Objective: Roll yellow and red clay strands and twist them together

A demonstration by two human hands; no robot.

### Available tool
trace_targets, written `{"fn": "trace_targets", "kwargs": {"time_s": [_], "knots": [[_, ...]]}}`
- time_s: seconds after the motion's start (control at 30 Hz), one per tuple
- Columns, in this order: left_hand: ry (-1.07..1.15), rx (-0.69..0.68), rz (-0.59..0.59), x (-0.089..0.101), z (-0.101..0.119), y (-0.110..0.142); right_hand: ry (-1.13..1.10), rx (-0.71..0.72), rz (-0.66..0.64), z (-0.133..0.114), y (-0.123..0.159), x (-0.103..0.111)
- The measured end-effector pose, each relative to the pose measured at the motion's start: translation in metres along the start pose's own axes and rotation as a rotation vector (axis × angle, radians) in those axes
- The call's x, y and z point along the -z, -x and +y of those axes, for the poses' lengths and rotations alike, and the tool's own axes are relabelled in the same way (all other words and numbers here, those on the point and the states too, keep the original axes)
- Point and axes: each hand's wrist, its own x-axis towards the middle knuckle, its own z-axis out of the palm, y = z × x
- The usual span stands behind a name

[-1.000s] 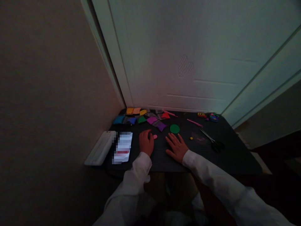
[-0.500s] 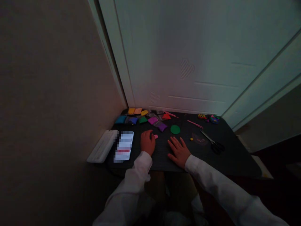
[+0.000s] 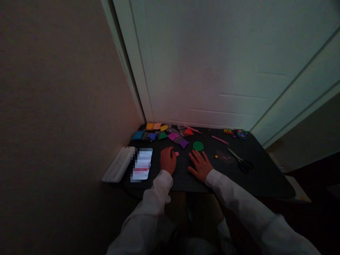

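My left hand (image 3: 168,161) rests on the dark table with its fingers loosely bent and the thumb apart, holding nothing that I can see. Beside its thumb lies a small flat pink piece (image 3: 176,154). My right hand (image 3: 200,165) lies palm down with the fingers spread, and nothing is in it. Just beyond its fingertips is a flat green disc (image 3: 198,146). To the right of this hand are a small yellow ball (image 3: 216,156) and a clear plastic piece (image 3: 225,156).
Black-handled scissors (image 3: 243,164) lie at the right, near a pink stick-like tool (image 3: 220,140). Several coloured clay packets, including a purple one (image 3: 183,142), line the back. A phone (image 3: 142,164) and a white box-like device (image 3: 119,164) are at left. The door (image 3: 180,71) stands behind.
My right hand has shifted slightly forward and left, closer to the green disc. The left hand stays by the pink piece, and the view has tilted a little.
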Motion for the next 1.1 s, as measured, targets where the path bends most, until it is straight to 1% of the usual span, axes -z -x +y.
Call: {"fn": "trace_targets", "kwargs": {"time_s": [0.1, 0.17, 0.3, 0.37, 0.43, 0.53, 0.6, 0.63, 0.7, 0.8, 0.87, 0.93, 1.0, 1.1], "knots": [[0.007, 0.006, 0.0, 0.0, 0.0, 0.0, 0.005, 0.015, -0.008, -0.002, 0.015, 0.004], [0.009, 0.011, -0.004, 0.0, 0.0, 0.0, 0.008, 0.013, -0.012, -0.002, 0.018, 0.003], [0.011, 0.016, -0.004, -0.001, -0.001, 0.0, 0.008, -0.023, 0.001, -0.002, 0.006, -0.002], [0.006, 0.02, 0.001, -0.001, -0.002, 0.0, 0.002, -0.057, 0.019, 0.002, -0.005, 0.0], [0.003, 0.021, 0.002, -0.002, -0.002, 0.0, -0.002, -0.103, 0.054, 0.008, -0.015, 0.008], [0.007, 0.017, -0.006, -0.002, -0.002, 0.0, 0.002, -0.169, 0.13, 0.023, -0.029, 0.029], [0.016, 0.014, -0.01, -0.002, -0.002, 0.0, 0.008, -0.187, 0.161, 0.031, -0.034, 0.039], [0.02, 0.016, -0.009, -0.002, -0.002, 0.0, 0.013, -0.187, 0.167, 0.033, -0.035, 0.041], [0.026, 0.024, -0.007, -0.003, -0.002, 0.0, 0.023, -0.166, 0.156, 0.032, -0.034, 0.036], [0.025, 0.035, -0.013, -0.003, -0.002, 0.0, 0.025, -0.126, 0.106, 0.024, -0.029, 0.015], [0.022, 0.034, -0.015, -0.003, -0.002, 0.0, 0.022, -0.125, 0.075, 0.019, -0.025, 0.001], [0.022, 0.034, -0.013, -0.002, -0.001, 0.0, 0.023, -0.131, 0.055, 0.016, -0.021, -0.008], [0.027, 0.033, -0.014, -0.002, -0.001, 0.0, 0.027, -0.123, 0.042, 0.015, -0.017, -0.01], [0.037, 0.039, -0.015, -0.002, 0.0, 0.0, 0.033, -0.1, 0.016, 0.013, -0.009, -0.006]]}}
